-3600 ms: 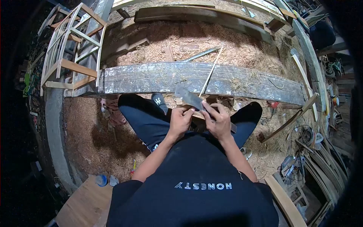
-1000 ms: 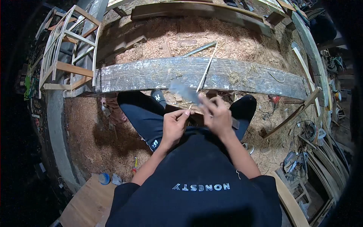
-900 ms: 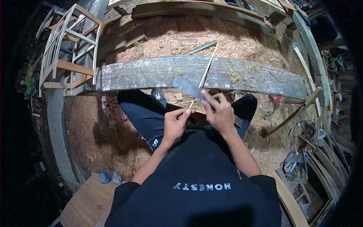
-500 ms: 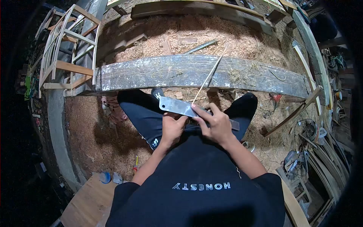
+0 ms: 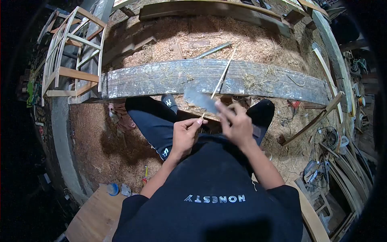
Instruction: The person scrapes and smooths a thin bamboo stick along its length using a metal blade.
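Note:
A thin pale wooden stick [image 5: 224,76] slants up and away across the front plank, its near end pinched between the thumb and finger of my left hand [image 5: 184,135]. My right hand [image 5: 238,125] grips a cleaver [image 5: 197,99], whose broad metal blade is smeared by motion and points to the left. The blade covers part of the stick; whether the two touch I cannot tell. Part of the cleaver's handle shows behind my right hand. Both hands are close in front of my body, above my lap.
A worn grey plank [image 5: 161,78] spans the space before my knees. On the left stands a slatted wooden frame [image 5: 80,60]. Wood shavings [image 5: 105,161] cover the ground. A leaning wooden strip [image 5: 312,119] and stacked slats [image 5: 342,181] are on the right.
The cleaver and my right hand have moved up and slightly right, away from my left hand, uncovering the stick's near end. The stick has shifted a little towards me and left.

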Action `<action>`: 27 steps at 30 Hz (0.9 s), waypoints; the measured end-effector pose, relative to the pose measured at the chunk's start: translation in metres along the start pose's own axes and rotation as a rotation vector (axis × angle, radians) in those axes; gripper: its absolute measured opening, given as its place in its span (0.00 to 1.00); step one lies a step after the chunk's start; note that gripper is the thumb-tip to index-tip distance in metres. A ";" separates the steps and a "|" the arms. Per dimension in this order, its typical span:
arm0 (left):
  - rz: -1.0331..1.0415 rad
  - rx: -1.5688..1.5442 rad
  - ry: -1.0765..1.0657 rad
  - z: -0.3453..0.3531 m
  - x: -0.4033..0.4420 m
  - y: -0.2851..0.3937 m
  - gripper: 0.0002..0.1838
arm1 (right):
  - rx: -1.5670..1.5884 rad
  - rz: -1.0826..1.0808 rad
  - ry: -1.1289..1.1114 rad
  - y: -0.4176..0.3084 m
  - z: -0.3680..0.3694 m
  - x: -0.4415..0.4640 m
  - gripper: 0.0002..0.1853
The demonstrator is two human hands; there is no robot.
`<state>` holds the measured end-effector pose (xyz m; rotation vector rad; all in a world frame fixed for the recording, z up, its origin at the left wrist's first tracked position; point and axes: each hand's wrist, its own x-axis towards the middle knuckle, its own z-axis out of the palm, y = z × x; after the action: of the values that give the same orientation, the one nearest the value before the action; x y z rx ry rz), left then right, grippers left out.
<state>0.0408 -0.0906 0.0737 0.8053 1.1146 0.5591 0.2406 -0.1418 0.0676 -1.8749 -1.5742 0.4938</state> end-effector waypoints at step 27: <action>-0.067 0.028 -0.090 -0.012 -0.009 0.010 0.14 | -0.054 0.022 0.054 0.003 0.000 0.015 0.20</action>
<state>0.0266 -0.0878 0.0841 0.8070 1.0648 0.4477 0.2456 -0.1279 0.0675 -1.9313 -1.5475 0.4103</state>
